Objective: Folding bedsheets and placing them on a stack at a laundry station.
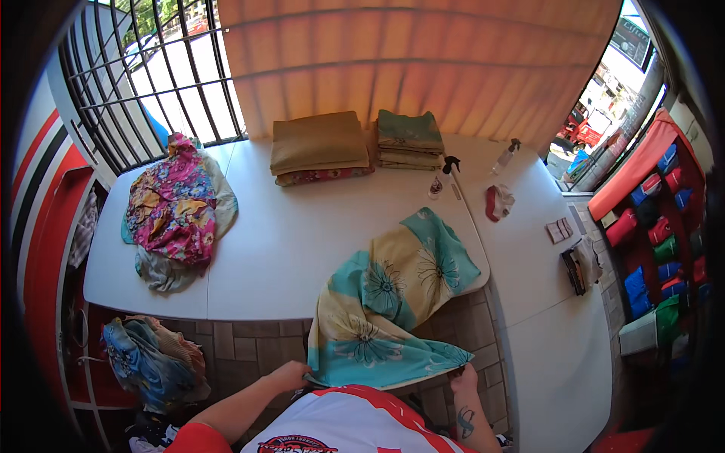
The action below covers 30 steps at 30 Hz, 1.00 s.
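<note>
A teal and beige cloth with a flower print (368, 317) stretches between my hands, its near edge in front of my shirt. My left hand (291, 376) grips its left corner, and my right hand (464, 378) holds the pointed right corner. The far part of the cloth lies over the corner of the white table (266, 243). Beyond it stands a spray bottle with a black trigger (439, 184). Folded cloths form a tan stack (320, 141) and a green and beige stack (410, 139) at the table's far edge.
A crumpled pink floral cloth (173, 209) lies on the table's left. Below it hangs a heap of blue and peach cloths (153, 362). The right-hand table (544, 362) holds a second spray bottle (504, 159), a red and white cloth (499, 203) and small items. A barred window (164, 85) stands behind.
</note>
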Motion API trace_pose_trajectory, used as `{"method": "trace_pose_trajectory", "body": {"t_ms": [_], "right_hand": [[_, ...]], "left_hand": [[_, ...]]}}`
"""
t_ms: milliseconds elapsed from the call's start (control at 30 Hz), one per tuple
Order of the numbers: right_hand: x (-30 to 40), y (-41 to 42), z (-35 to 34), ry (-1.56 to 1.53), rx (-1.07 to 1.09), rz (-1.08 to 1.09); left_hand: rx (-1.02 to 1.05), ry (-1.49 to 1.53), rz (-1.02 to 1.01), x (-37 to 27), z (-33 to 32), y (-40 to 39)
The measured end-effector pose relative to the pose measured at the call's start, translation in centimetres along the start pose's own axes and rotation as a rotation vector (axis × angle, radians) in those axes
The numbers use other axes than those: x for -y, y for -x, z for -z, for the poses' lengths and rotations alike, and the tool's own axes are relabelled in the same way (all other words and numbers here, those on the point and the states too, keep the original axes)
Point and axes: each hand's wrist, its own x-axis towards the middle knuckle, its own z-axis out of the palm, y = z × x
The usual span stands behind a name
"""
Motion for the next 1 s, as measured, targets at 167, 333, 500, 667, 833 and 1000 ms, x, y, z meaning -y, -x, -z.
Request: {"method": "trace_pose_trajectory", "body": {"t_ms": [167,333,500,667,833,1000], "right_hand": [[3.2,-1.6,6.3,0.118,-0.040,0.062],[8.7,-1.0,-1.6,0.536,0.174,0.459],[13.5,10.2,-14.3,0.771,0.621,0.902],[12.6,21.4,-17.9,0.917,1.352,0.583],[-2.7,18.4,-16.8,1.385,1.605,0.348],[-10.4,9.4,-11.9,2.150,0.972,0.739]], "left_hand": [[-0.311,0.187,-0.241,-5.3,-2.8,0.4],[-0.740,0.933,-0.042,-9.1,6.8,2.7],[-1.078,1.248,-0.550,-12.4,15.5,11.2],[-1.748,1.337,-0.732,-11.2,20.6,27.2],[-1.590,0.723,-0.674,-7.0,18.9,33.4],[-0.861,0.069,0.077,1.7,12.3,21.4]]}}
